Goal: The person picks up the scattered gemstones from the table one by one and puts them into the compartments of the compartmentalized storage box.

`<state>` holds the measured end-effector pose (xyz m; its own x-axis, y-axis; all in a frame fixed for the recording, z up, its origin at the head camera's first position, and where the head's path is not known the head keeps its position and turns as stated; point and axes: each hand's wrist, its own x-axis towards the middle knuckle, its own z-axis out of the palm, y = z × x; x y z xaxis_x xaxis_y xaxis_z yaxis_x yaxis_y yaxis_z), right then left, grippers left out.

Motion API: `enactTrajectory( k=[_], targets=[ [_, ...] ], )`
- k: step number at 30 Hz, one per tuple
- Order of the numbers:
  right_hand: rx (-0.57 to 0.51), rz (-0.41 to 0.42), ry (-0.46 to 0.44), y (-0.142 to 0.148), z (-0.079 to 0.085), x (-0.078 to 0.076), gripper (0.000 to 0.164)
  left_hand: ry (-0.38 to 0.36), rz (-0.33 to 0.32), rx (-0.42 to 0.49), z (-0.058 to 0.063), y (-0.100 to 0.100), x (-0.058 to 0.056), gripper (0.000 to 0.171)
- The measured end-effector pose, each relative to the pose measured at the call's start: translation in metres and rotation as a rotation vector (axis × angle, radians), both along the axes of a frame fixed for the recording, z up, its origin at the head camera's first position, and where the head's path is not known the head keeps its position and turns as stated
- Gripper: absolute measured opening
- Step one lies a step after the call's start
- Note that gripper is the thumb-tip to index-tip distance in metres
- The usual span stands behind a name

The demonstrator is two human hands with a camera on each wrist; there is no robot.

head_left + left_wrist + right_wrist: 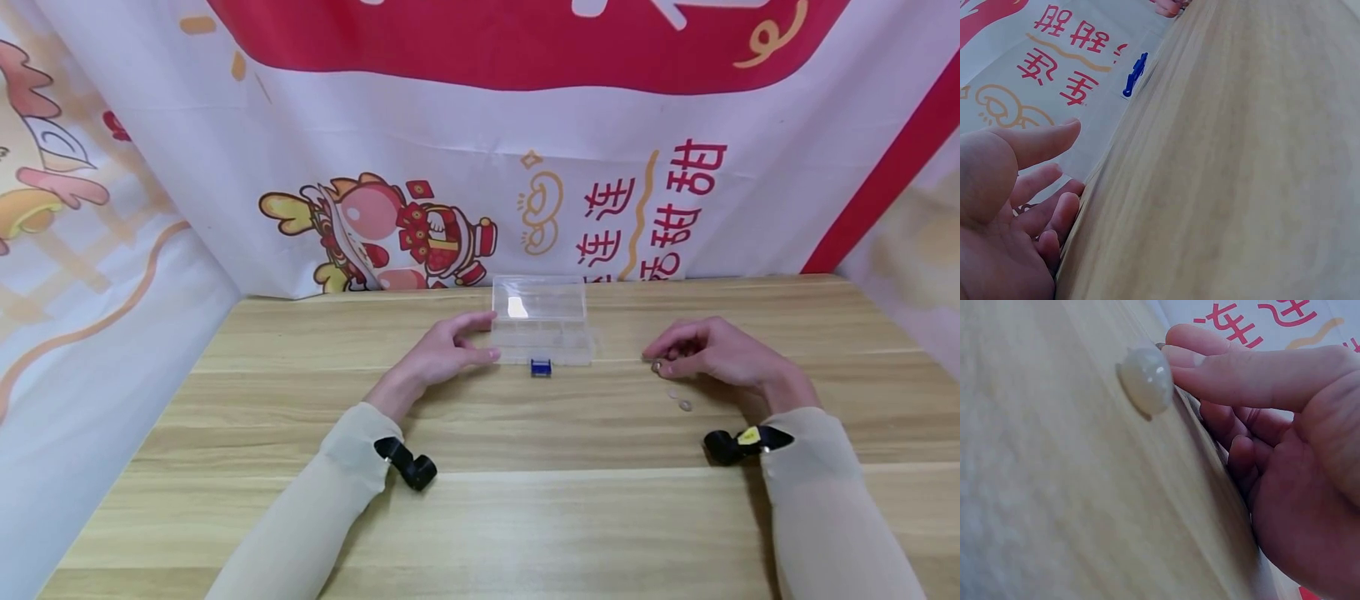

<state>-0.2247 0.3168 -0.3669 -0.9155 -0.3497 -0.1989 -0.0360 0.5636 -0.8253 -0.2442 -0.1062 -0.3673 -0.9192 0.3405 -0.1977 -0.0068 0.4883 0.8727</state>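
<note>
A clear plastic compartment box [538, 337] stands on the table with its lid raised at the back and a blue latch [541, 367] at its front. My left hand [446, 348] rests at the box's left side, index finger near the lid and extended thumb at the front corner. Further right, my right hand [720, 352] has its thumb and forefinger close together, pinching a small dark piece [657, 366]; its kind I cannot tell. Nearer me lies a small pale, rounded, glossy piece [1147, 381], just beside the fingertips in the right wrist view.
The wooden table [525, 525] meets a printed cloth [450, 125] hanging at its back edge. More printed cloth closes in the left and right sides. Another tiny pale piece [672, 394] lies beside the rounded one. Each wrist wears a black camera [420, 472].
</note>
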Motion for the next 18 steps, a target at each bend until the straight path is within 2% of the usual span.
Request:
enactTrajectory(
  k=[6,18],
  targets=[
    [0.069,0.009,0.039,-0.0024,0.0006,-0.001,0.025,-0.002,0.0,0.003,-0.0015,-0.0011,-0.001,0.066],
    [0.112,-0.006,0.088,-0.0028,0.0008,0.0007,0.021,0.009,0.003,-0.003,-0.002,0.0003,-0.0006,0.066]
  ],
)
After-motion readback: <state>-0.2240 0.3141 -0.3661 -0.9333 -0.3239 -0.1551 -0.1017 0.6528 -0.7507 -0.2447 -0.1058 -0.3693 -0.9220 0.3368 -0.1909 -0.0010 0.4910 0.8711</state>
